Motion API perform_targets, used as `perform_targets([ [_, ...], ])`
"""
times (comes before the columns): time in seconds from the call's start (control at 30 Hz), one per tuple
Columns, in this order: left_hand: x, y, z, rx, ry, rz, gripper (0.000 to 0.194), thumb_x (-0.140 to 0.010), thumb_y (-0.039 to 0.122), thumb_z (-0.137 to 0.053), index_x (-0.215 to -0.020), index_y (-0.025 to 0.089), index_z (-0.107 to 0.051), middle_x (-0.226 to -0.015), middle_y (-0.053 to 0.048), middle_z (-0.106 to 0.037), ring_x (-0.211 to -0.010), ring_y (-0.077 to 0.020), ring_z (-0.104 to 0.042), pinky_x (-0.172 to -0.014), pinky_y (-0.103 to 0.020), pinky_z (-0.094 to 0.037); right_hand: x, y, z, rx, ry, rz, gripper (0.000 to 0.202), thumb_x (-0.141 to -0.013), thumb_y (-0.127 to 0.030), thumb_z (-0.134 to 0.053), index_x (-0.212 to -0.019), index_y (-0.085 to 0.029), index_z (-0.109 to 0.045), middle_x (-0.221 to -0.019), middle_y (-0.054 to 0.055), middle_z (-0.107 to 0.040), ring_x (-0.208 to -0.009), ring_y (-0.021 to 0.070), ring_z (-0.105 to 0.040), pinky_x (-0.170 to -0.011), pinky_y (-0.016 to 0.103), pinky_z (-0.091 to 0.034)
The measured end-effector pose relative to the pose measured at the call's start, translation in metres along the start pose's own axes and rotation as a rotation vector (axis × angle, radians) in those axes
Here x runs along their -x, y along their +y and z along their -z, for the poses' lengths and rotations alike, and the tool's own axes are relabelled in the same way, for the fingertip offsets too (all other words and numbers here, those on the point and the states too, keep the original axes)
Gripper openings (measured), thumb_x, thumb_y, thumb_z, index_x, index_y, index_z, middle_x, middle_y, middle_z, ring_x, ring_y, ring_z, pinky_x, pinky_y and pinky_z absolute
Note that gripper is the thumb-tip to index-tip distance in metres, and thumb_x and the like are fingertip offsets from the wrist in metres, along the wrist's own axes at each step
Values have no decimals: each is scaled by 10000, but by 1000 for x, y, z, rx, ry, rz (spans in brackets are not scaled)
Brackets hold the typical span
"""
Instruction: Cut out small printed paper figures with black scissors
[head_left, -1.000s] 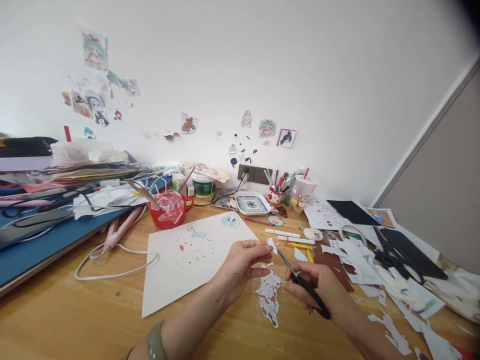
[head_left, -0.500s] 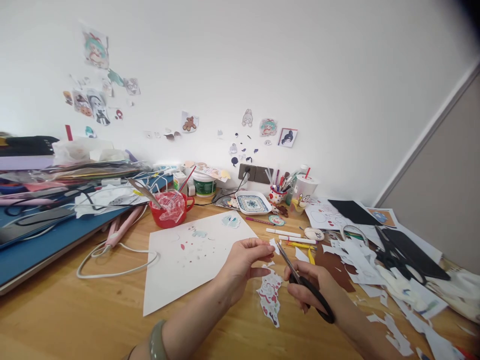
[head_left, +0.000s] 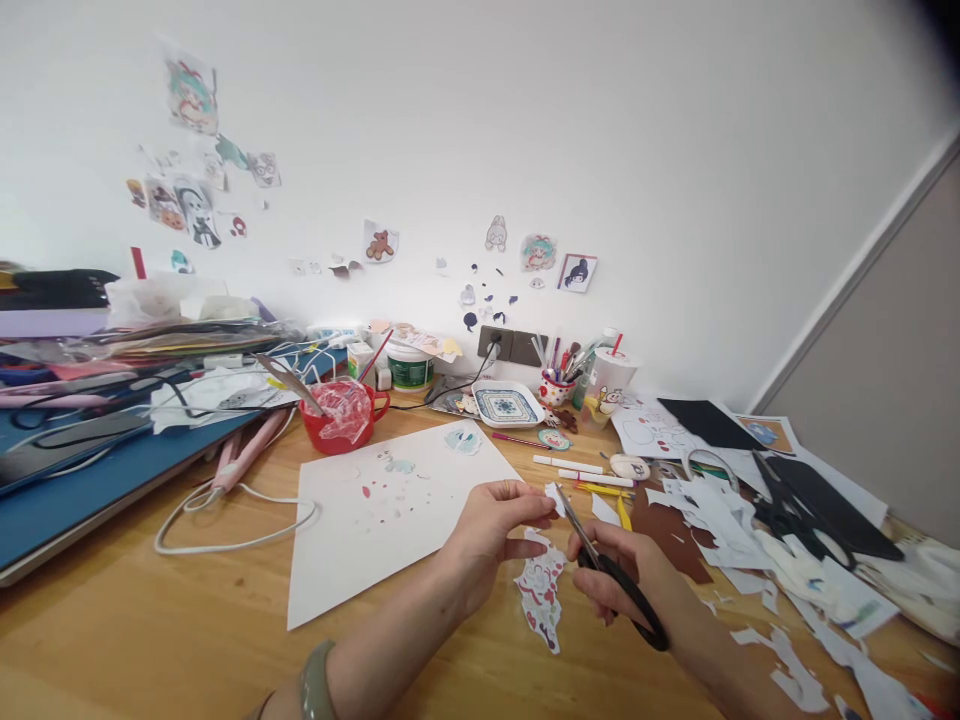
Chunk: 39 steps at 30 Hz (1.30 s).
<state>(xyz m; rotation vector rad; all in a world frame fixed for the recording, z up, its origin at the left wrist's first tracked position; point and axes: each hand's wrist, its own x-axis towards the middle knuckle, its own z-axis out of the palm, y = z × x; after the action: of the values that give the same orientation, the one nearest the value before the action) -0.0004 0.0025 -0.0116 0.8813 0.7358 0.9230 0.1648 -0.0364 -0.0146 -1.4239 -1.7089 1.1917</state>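
Between the thumb and fingers of my left hand [head_left: 499, 535] is pinched a small white piece of paper [head_left: 556, 497]. My right hand [head_left: 626, 575] grips black-handled scissors [head_left: 624, 592], whose blades point up and left and meet the piece's right edge. Whether the blades are parted is hard to make out. Below my left fingers, a cut paper sheet with red and dark drawings [head_left: 540, 600] lies on the wooden table. Left of my hand rests a large white sheet [head_left: 330, 575] bearing small coloured cutouts, including red dots and pale blue shapes.
Paper scraps [head_left: 720, 520], brown paper [head_left: 660, 520] and larger black scissors [head_left: 795, 515] lie at the right. White markers [head_left: 592, 479], a square patterned dish [head_left: 508, 404] and a lidded drink cup [head_left: 607, 385] stand behind. A red mug [head_left: 341, 425] and a white cable [head_left: 225, 550] are left.
The small paper piece has turned slightly at the scissor blades, and my left fingers have shifted a little to the right. My right hand keeps nearly the same place.
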Motion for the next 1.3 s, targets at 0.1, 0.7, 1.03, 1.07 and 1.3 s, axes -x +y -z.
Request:
perform_targets([
  [0.1,0,0,0,7,3,2,206,-587,270,-681,-674,120,-569,-716,-51,-558,-712,-127,-509,-540,-209,-422,-1,3,0,-4,-5,4,162,-723,-295,-566,-777,-170,-476,-525,-76,-450,-419,64,-446,-435,189,-392],
  [0.7,-2,0,0,15,3,5,204,-586,271,-681,-673,125,-568,-715,-55,-574,-712,-129,-516,-558,-222,-434,-2,1,0,50,21,-5,205,-706,-328,-583,-760,-168,-467,-494,-83,-435,-396,58,-410,-405,185,-372],
  [1.03,-2,-2,1,11,-14,-2,205,-590,276,-682,-684,129,-573,-744,-64,-584,-722,-131,-519,-565,-221,-434,-2,1,0,26,28,-16,200,-701,-331,-585,-759,-172,-481,-478,-84,-437,-387,58,-419,-400,180,-375],
  [1.07,-2,-2,1,12,-15,-4,207,-590,276,-683,-686,130,-574,-744,-62,-582,-722,-130,-519,-564,-220,-434,-2,1,0,26,30,-21,196,-701,-328,-584,-760,-172,-481,-479,-84,-438,-387,58,-419,-401,181,-376],
  [1.3,-3,-1,2,17,-22,-13,214,-583,277,-689,-695,132,-579,-744,-57,-574,-725,-130,-516,-560,-212,-434,-2,1,1,40,41,-31,193,-691,-324,-581,-760,-170,-486,-472,-84,-445,-377,58,-418,-391,179,-374],
])
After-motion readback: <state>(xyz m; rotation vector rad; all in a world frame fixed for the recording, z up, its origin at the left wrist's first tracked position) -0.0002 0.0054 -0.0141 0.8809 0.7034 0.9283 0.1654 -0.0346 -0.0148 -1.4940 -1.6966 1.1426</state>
